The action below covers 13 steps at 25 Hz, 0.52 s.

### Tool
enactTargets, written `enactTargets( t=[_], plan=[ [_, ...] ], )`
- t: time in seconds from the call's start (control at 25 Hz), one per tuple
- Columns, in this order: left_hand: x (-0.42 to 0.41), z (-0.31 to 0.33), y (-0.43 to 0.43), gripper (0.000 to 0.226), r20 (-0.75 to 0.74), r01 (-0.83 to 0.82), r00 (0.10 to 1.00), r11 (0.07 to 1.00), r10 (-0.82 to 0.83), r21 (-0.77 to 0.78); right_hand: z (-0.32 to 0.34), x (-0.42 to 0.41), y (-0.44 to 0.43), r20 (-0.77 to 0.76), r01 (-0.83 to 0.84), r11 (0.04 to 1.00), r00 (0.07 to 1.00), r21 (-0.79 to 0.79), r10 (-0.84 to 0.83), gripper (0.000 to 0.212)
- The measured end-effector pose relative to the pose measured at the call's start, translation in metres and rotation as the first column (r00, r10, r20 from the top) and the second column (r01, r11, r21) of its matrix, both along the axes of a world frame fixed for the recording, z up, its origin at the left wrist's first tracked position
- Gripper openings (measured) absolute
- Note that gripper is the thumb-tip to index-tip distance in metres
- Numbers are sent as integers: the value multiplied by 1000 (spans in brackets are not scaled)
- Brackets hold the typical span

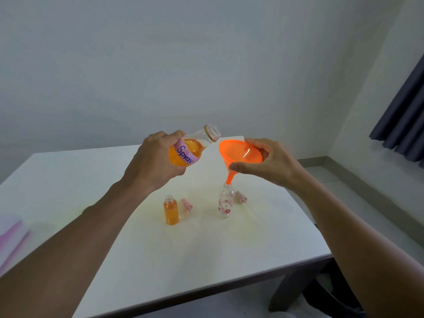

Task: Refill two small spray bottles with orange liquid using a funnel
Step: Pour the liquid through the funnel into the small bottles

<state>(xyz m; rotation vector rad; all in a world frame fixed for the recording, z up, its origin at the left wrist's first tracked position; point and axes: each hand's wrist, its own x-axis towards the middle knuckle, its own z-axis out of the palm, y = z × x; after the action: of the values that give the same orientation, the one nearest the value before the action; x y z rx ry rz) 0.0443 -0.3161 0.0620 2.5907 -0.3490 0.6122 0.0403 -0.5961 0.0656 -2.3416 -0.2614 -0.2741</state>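
My left hand (153, 164) is closed around the big bottle (190, 149), the one with the purple label. It is tilted, the open mouth points up and to the right, near the rim of the funnel (238, 154) but not yet over it. The orange liquid sits in the lower part, under my palm, and nothing flows out now.

My right hand (268, 164) grips the funnel by its rim, thumb in front and fingers behind. The funnel leans to the left, and its spout is at the neck of the flowered bottle (225, 203), which stands on the table (91, 203) and looks empty. I cannot tell if the spout is really inside the neck or only touching it.

The other small bottle (171, 211) stands to the left, already full of orange liquid, without cap. Two pink spray caps (187, 204) lie on the table, one beside each small bottle.

I think the risks are these. The funnel is leaning, so if I pour fast the liquid may run over the low edge. The flowered bottle is narrow and nobody holds it; a push from the spout may tip it. The full open bottle is near my left arm and may spill if I bump it.
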Motion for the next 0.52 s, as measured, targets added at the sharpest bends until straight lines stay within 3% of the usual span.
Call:
enactTargets(
  t=[0.28,0.52],
  plan=[
    [1,-1,-3,84,-14,-16,1000,1000,16,25,-10,2,5,-13,-24,999,1000,-48,23,110],
    [0,2,0,74,8,-12,1000,977,11,211,-15,-1,11,-17,-46,994,999,-95,45,105]
  ],
)
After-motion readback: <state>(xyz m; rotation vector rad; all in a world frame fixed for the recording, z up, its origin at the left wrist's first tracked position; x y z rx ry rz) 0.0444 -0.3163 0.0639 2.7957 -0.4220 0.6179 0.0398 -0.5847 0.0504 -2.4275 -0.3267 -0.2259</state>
